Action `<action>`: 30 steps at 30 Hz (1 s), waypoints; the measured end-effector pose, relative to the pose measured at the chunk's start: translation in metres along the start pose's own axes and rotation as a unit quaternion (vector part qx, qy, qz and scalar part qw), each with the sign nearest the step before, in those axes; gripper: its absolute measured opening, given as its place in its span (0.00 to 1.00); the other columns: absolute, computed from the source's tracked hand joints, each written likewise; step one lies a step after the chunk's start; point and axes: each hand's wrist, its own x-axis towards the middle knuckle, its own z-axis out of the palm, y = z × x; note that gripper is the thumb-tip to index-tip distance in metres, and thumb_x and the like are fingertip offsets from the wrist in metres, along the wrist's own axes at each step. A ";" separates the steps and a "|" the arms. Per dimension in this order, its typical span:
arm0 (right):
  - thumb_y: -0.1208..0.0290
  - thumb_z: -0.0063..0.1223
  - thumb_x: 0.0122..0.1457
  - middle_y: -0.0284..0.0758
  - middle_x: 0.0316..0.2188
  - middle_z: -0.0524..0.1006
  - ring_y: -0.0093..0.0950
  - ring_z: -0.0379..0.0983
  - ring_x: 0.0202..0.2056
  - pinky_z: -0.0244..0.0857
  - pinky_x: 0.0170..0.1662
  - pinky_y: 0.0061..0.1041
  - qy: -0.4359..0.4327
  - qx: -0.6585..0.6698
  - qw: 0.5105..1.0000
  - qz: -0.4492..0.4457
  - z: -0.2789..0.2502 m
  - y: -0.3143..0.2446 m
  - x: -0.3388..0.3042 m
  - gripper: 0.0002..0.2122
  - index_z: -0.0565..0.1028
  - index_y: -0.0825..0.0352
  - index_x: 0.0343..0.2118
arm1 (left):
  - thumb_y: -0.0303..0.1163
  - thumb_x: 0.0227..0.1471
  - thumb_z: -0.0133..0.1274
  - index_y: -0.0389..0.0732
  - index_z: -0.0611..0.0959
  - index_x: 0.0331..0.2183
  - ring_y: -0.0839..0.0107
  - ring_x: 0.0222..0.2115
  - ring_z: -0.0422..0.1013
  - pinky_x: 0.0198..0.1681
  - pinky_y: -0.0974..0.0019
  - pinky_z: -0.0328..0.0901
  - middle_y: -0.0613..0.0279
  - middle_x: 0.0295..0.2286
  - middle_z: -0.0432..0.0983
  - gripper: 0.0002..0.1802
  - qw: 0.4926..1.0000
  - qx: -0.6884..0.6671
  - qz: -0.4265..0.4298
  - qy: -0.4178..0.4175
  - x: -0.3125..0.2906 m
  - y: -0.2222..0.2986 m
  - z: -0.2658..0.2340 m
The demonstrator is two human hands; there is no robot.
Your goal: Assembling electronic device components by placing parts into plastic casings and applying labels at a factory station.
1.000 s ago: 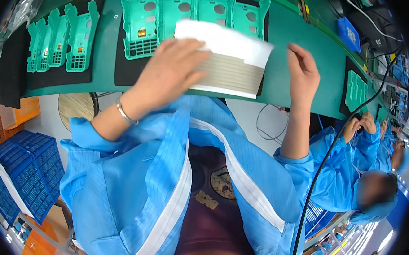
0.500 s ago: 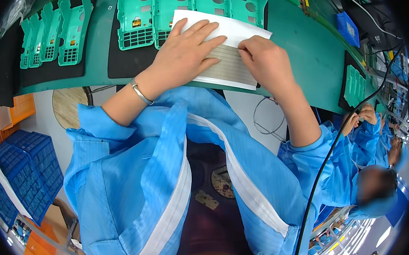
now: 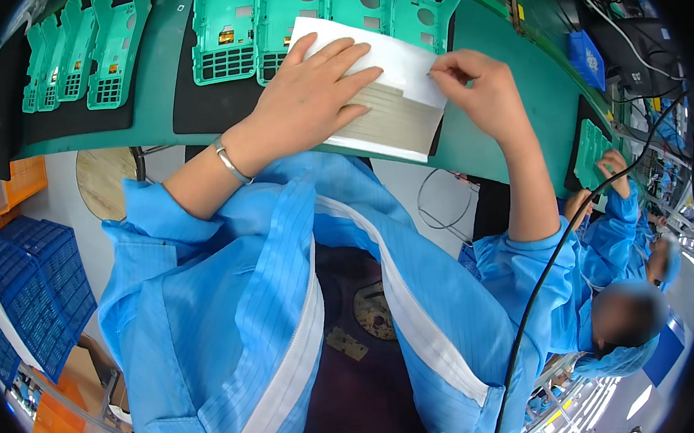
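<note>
A white backing sheet with rows of grey strips lies tilted on the green table. My left hand is spread flat over its left part, fingers apart, pressing on it. At the sheet's right edge my right hand is closed in a pinch, thumb against forefinger. What sits between those fingertips is too small to make out. Beside them a stretch of the sheet shows white, bare of grey. Behind the sheet stand several green plastic housings, partly covered by it.
More green housings stand on a black mat at the left. Blue crates and an orange crate are below left. A black cable crosses the right side. A co-worker's hand is near housings at the far right.
My right hand has moved right, from over the grey strips to the sheet's right edge. More white now shows at the strips' upper right. My left hand stays on the sheet.
</note>
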 end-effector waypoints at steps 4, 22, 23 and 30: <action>0.73 0.57 0.49 0.33 0.21 0.75 0.21 0.68 0.21 0.63 0.27 0.19 0.040 0.015 0.997 0.072 -0.014 0.010 0.019 0.06 0.76 0.70 0.29 | 0.39 0.49 0.54 0.49 0.73 0.50 0.62 0.56 0.57 0.61 0.48 0.45 0.58 0.53 0.63 0.24 0.995 -0.054 0.060 -0.059 -0.005 0.004 -0.004; 0.67 0.50 0.53 0.38 0.21 0.76 0.35 0.72 0.25 0.66 0.32 0.31 -0.133 -0.248 0.959 -0.011 -0.018 0.023 0.066 0.08 0.78 0.62 0.32 | 0.37 0.49 0.54 0.51 0.75 0.49 0.65 0.56 0.57 0.61 0.53 0.45 0.62 0.54 0.63 0.22 0.996 -0.075 0.037 -0.027 -0.012 0.009 0.002; 0.67 0.50 0.53 0.38 0.21 0.76 0.35 0.72 0.26 0.66 0.32 0.32 -0.132 -0.257 0.957 -0.034 -0.017 0.023 0.067 0.08 0.78 0.62 0.32 | 0.37 0.49 0.54 0.51 0.75 0.49 0.65 0.56 0.57 0.61 0.53 0.46 0.62 0.54 0.63 0.22 0.997 -0.070 0.035 -0.028 -0.012 0.009 0.001; 0.67 0.52 0.53 0.38 0.22 0.76 0.35 0.72 0.24 0.65 0.29 0.31 -0.115 -0.285 0.948 -0.090 -0.014 0.028 0.069 0.07 0.77 0.63 0.31 | 0.38 0.50 0.54 0.51 0.74 0.49 0.65 0.56 0.57 0.61 0.53 0.46 0.62 0.54 0.63 0.22 0.997 -0.064 0.037 -0.027 -0.011 0.009 0.003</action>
